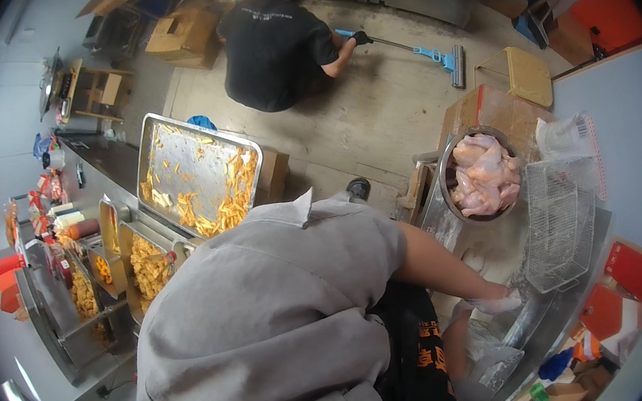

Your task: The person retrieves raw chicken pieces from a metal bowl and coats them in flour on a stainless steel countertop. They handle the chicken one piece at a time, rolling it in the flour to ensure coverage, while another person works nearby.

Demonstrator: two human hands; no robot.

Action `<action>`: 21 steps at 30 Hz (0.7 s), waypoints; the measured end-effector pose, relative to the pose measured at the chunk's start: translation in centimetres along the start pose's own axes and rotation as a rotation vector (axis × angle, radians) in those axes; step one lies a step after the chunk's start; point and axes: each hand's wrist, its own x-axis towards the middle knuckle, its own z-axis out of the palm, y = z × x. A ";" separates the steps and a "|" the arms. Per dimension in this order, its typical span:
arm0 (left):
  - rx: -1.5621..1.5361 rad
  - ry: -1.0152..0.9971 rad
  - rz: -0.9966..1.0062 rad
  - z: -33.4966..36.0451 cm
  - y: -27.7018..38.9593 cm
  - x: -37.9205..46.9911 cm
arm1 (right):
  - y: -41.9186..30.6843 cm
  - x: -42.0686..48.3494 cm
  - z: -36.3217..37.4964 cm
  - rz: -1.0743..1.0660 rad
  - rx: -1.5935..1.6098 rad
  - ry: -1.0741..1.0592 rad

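Observation:
My left hand (pixel 496 301), in a pale translucent glove dusted white, is over the powder-covered metal worktop. It is blurred, and its fingers cannot be made out. My right forearm (pixel 457 341) comes up from below; the right hand lies close to the left one, mostly hidden and blurred. Beside the forearm is a crumpled clear plastic sheet or bag (pixel 490 353) with white powder on it. Beyond my hands, a round metal bowl (pixel 443 182) holds raw chicken pieces (pixel 485 175). A wire-mesh fry basket (pixel 558 227) lies to the bowl's right.
A co-worker (pixel 272 58) crouches on the floor, one black-gloved hand on a blue-handled sponge mop (pixel 449 62). A yellow stool (pixel 528 75) stands near a cardboard box (pixel 509 112). Behind me are a metal tray (pixel 203 166) of fries and bins of fried chicken (pixel 146 267).

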 end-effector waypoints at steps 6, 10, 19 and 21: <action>0.065 -0.006 -0.082 -0.6 -6.1 0.4 | 2.4 7.4 2.9 0.008 0.044 0.063; 0.121 0.196 -0.108 0.0 -9.5 0.5 | 4.1 11.4 5.0 0.028 0.059 0.130; 0.158 0.117 -0.314 -2.1 -9.0 2.2 | 7.6 18.2 10.3 0.123 0.082 0.310; 0.260 0.127 -0.267 -2.2 -10.1 3.0 | 8.5 19.3 11.3 0.153 0.100 0.356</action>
